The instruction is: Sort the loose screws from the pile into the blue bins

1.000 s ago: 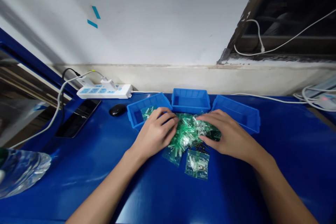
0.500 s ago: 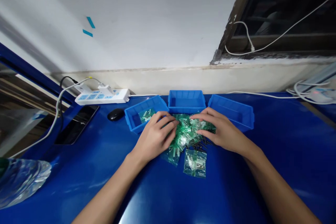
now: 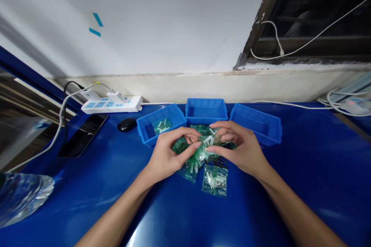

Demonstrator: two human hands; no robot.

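Observation:
Between my hands is a small clear-green plastic bag (image 3: 208, 141) with white pieces in it, raised over a heap of similar bags. My left hand (image 3: 174, 152) pinches its left edge between thumb and fingers. On the other edge, my right hand (image 3: 236, 142) has its thumb and fingers closed. Under them the heap of green bags (image 3: 191, 168) spreads out, partly hidden by my hands. Dark screw-like pieces (image 3: 220, 161) lie by the heap, below my right hand. Nearer to me, a single bag (image 3: 215, 180) of white and metallic pieces lies flat on the blue table.
Behind the heap stand a left blue bin (image 3: 146, 125) with a green bag (image 3: 162, 125) inside, a middle bin (image 3: 206, 117) and a right bin (image 3: 261, 139). Further left are a mouse (image 3: 126, 124), a phone (image 3: 82, 137), a power strip (image 3: 113, 105) and a water bottle (image 3: 26, 197).
My hands have come closer together above the heap. One bag is now lifted between them, where before my fingers rested on the pile and my right hand was spread.

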